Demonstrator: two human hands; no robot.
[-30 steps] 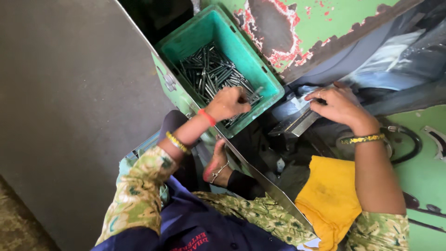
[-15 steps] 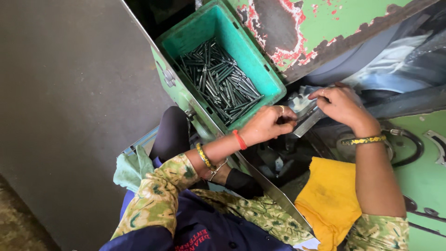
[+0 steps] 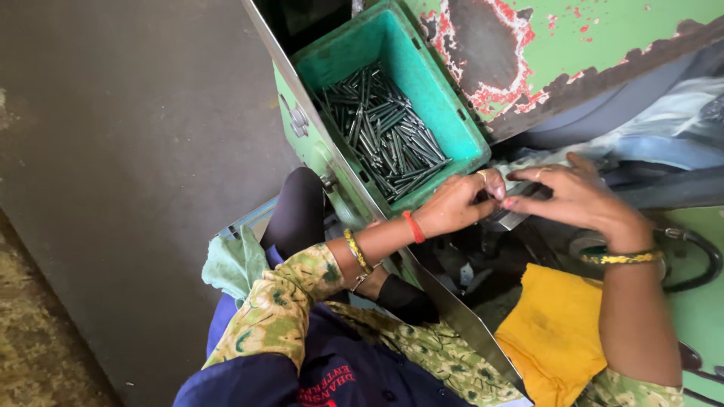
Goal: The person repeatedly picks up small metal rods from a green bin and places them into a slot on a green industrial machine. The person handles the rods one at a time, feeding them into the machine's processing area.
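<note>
My left hand [image 3: 455, 203] is closed in a loose fist just past the near right corner of a green plastic crate [image 3: 461, 133]. Its fingertips meet those of my right hand [image 3: 575, 197]. Little of what the fist holds shows; it came out of the crate shut, so it seems to carry some of the thin grey metal pins [image 3: 383, 134] lying several deep in there. My right hand lies over a pale grey metal part [image 3: 513, 219] on a dark machine bed, thumb and fingers pinched on its edge. Both wrists wear bangles.
A worn green machine body with rust patches [image 3: 528, 53] rises behind the crate. A slanted steel sheet edge [image 3: 452, 309] runs between my knees and the machine. A yellow cloth [image 3: 554, 332] lies under my right forearm, a black hose [image 3: 697, 252] to its right, grey floor [image 3: 113, 166] at left.
My left hand left the pins in the crate and swung right and closer, closing up against my right hand at the metal part. My right hand stayed almost in place.
</note>
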